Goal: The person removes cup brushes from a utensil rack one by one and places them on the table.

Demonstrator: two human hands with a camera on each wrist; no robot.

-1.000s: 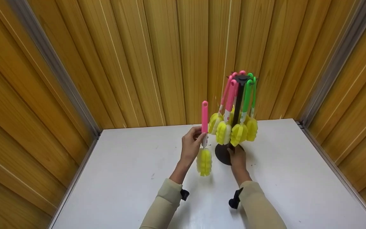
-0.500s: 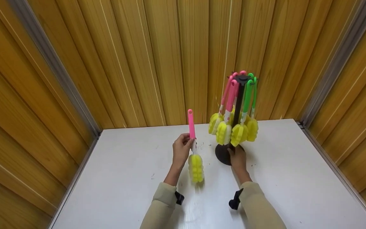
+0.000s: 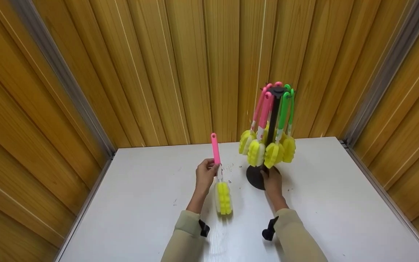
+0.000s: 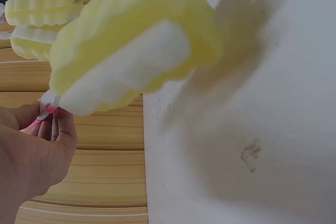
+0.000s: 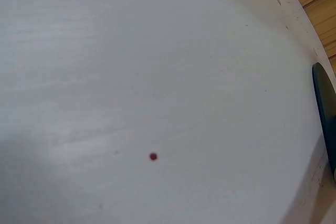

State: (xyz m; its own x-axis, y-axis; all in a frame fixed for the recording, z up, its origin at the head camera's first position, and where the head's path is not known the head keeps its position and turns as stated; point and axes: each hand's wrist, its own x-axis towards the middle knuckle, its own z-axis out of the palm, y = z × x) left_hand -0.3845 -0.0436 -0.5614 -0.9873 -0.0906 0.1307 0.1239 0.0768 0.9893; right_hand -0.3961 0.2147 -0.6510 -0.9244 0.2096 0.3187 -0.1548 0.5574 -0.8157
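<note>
Two beige fabric sleeves, the left sleeve (image 3: pixel 184 236) and the right sleeve (image 3: pixel 300 236), occupied the near edge of the head view. A small black unit was mounted at each cuff: the left unit (image 3: pixel 204 228) and the right unit (image 3: pixel 268 234).

Forward of the left cuff, the left hand (image 3: pixel 203 178) pinched a pink-handled brush (image 3: pixel 220 177) between thumb and fingers, near the junction of the pink grip and the white neck. The brush was inclined, with its holed grip end uppermost and its ridged yellow-and-white sponge head (image 3: pixel 224 198) lowermost, over the white table (image 3: pixel 151 203). Contact between sponge head and table could not be determined.

To the right of the brush and well apart from it, the right hand (image 3: pixel 273 178) gripped the lower post of a black stand (image 3: pixel 273 120) just above its round base (image 3: pixel 255 177); its fingers were partly hidden. The stand was upright on the table. Around its top hung pink-handled brushes (image 3: pixel 264 112) on the left and green-handled brushes (image 3: pixel 283 112) on the right, yellow sponge heads downward.

Beyond the table's far edge rose a wood-grain panelled wall (image 3: pixel 180 72).
</note>
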